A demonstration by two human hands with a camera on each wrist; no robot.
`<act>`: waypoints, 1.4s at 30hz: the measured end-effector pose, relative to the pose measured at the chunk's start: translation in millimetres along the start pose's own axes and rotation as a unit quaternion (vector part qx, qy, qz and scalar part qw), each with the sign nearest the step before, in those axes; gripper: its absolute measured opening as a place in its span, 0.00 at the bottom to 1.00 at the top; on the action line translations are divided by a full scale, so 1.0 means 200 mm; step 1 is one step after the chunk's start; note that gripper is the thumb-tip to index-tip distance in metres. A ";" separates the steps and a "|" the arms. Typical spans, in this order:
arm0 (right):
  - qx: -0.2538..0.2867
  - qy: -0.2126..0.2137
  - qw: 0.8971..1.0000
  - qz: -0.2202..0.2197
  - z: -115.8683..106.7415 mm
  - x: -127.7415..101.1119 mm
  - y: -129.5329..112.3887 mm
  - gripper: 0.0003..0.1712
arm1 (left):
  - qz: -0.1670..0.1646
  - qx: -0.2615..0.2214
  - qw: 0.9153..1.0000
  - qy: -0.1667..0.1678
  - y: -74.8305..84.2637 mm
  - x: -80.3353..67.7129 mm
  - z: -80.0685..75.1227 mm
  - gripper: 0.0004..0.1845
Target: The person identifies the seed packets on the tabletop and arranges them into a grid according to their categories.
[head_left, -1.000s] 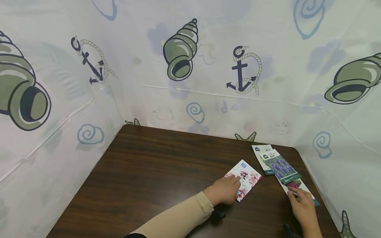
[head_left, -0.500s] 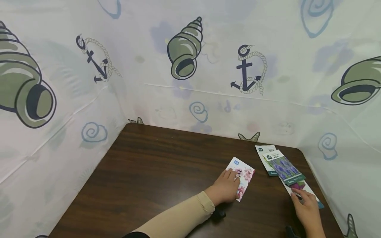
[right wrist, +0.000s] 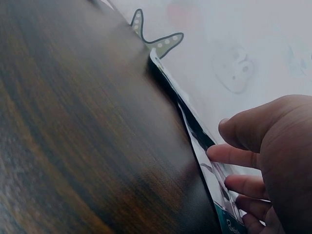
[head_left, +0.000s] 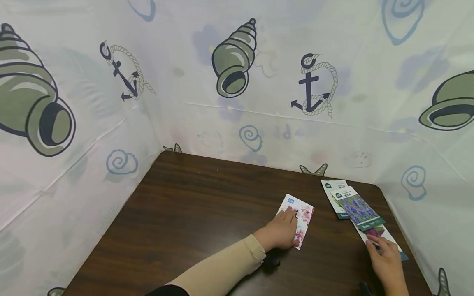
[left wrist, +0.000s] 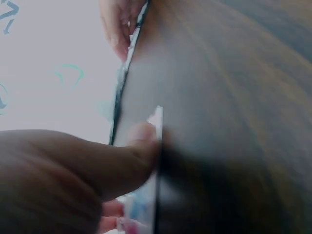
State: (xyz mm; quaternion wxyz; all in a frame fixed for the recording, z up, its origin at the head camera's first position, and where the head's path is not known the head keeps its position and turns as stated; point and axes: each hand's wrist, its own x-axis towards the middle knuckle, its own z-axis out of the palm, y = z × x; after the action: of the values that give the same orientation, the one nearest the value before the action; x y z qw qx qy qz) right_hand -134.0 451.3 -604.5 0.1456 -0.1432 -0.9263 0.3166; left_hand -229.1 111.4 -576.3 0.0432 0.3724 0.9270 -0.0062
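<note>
A white packet with pink blossoms (head_left: pixel 305 216) lies on the brown table, my left hand (head_left: pixel 278 231) resting on it with fingers fairly straight. In the left wrist view the thumb (left wrist: pixel 139 148) touches the packet's face near its edge. At the table's right side, my right hand (head_left: pixel 386 257) touches the lower end of a small stack of seed packets with relaxed fingers, seen also in the right wrist view (right wrist: pixel 248 161). A packet with purple flower spikes (head_left: pixel 359 209) lies on top. Under it show a white-topped packet (head_left: pixel 333 188) and one with a magenta picture (head_left: pixel 390 236).
The dark wood table (head_left: pixel 207 197) reaches up to a cloth backdrop (head_left: pixel 177 70) printed with shells and anchors, which stands along its back and sides. Small black objects show beside the left wrist (head_left: pixel 272 263) and the right wrist (head_left: pixel 364 289).
The blossom packet has slid a little left and turned under my left hand. My right hand and the stack hold their place on the table. The head view has shifted slightly.
</note>
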 end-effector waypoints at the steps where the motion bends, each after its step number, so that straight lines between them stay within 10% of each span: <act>1: 0.000 -0.002 1.000 0.000 0.00 0.00 0.00 0.21 | -0.003 -0.003 1.000 0.002 -0.01 0.00 0.00 0.44; 42: -0.002 0.008 0.999 -0.042 0.00 0.00 0.03 0.19 | -0.077 -0.198 0.977 0.021 -0.47 -0.06 0.08 0.50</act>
State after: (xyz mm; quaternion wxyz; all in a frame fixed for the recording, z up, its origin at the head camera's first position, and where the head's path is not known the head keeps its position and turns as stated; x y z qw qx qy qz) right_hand -133.2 456.8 -608.3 0.1660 -0.1073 -0.9310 0.3069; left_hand -283.5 34.2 -592.4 0.0963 0.2838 0.9366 0.1818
